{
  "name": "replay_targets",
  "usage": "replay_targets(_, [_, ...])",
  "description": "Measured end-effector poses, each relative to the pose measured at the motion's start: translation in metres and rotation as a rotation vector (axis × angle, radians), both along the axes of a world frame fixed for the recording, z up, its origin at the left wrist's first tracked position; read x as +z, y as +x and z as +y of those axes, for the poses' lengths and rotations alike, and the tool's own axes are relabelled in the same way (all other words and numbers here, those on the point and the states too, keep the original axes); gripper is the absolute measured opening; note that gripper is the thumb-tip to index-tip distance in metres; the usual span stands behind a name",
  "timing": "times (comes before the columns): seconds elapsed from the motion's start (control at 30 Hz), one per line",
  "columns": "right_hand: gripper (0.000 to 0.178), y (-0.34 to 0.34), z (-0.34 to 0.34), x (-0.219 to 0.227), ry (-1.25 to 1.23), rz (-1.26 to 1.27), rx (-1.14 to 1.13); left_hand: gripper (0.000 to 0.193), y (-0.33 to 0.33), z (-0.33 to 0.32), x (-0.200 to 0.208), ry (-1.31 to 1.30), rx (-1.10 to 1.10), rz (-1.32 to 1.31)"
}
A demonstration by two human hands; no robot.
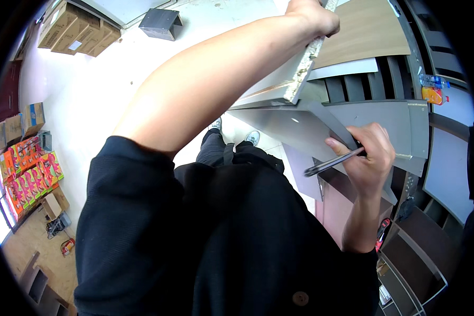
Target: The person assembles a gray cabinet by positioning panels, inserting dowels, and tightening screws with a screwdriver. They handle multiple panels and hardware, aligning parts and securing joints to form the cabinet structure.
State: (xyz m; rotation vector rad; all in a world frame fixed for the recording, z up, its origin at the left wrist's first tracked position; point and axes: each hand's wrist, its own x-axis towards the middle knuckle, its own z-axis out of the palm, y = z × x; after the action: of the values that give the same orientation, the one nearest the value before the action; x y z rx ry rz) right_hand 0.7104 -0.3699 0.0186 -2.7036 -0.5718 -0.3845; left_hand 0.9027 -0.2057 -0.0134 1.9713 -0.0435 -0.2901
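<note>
My left hand (315, 17) reaches far forward and is closed over the upper edge of a white particleboard panel (303, 73), whose raw edge looks chipped. Held edge-on in my right hand (373, 155) is a thin dark object with a rounded end, which looks like a smartphone (326, 167). The fingers of that hand also lie against the edge of a grey panel (329, 124), standing among other boards. How firmly they grip this panel cannot be seen.
Stacked boards and a wood-toned sheet (363, 34) fill the right side, with two bottles (434, 95) on them. Cartons (76, 29) and a small grey stand (160, 23) are on the floor at far left. Colourful packages (31, 179) and dark shelving (416, 253) lie nearer.
</note>
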Motion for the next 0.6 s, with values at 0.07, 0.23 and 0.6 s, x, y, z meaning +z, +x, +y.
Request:
replay_targets(0.07, [0.030,0.003,0.005,0.000,0.030,-0.016,0.032,0.029,-0.003,0.006,0.020,0.106,-0.025,0.076])
replay_targets(0.23, [0.029,0.009,0.028,-0.001,0.043,0.016,0.038,0.042,0.004,0.017,0.008,-0.026,-0.105,0.032])
replay_targets(0.6, [0.026,-0.006,0.091,-0.009,0.147,0.159,-0.079,0.054,0.013,0.060,-0.030,0.180,-0.177,-0.110])
